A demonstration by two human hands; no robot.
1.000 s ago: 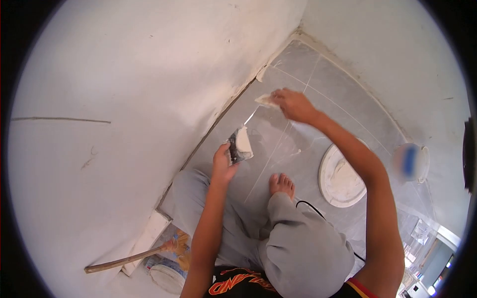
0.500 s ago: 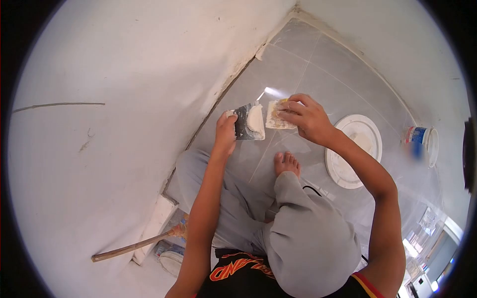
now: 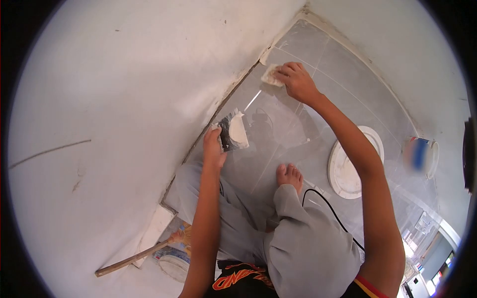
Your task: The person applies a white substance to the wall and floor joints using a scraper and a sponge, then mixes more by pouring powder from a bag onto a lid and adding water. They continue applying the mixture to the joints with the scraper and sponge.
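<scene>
My left hand [image 3: 213,149] is closed on the edge of a black putty spreader [image 3: 225,142], low over the floor beside the left wall. A smooth mound of white putty [image 3: 237,130] sits on its far side. Farther out, my right hand [image 3: 297,81] pinches a putty-smeared off-white scraper [image 3: 270,76] between thumb and fingers. That scraper is close to the gap where the wall meets the floor, apart from the spreader.
Grey tiles [image 3: 278,134] cover the floor. A round white lid [image 3: 343,171] lies to the right, partly behind my right forearm. Near the right wall is a bucket [image 3: 431,159]. A wooden-handled tool [image 3: 131,258] leans at lower left. A black cable [image 3: 328,206] runs by my leg.
My right hand has moved away from the spreader, forward and left toward the wall's foot with the scraper. My left hand has shifted slightly left and nearer me, still holding the putty-loaded spreader.
</scene>
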